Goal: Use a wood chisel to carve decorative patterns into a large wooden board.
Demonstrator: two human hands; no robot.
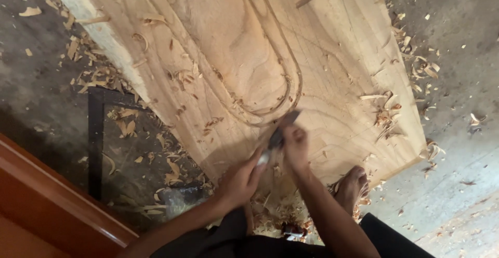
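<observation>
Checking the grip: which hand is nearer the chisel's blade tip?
Right. The right hand grips the chisel just behind its blade tip; the left hand holds the handle end, farther back.

Wood shavings [104,73] litter the concrete floor [457,149] beside a black frame [94,143].

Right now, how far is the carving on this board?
Done: a long looped groove is cut into the board, and shavings lie on it and on the floor. In hand: the left hand and right hand both hold a chisel, its tip at the bottom of the loop. Left: the wood inside and around the loop is flat and uncarved.
</observation>
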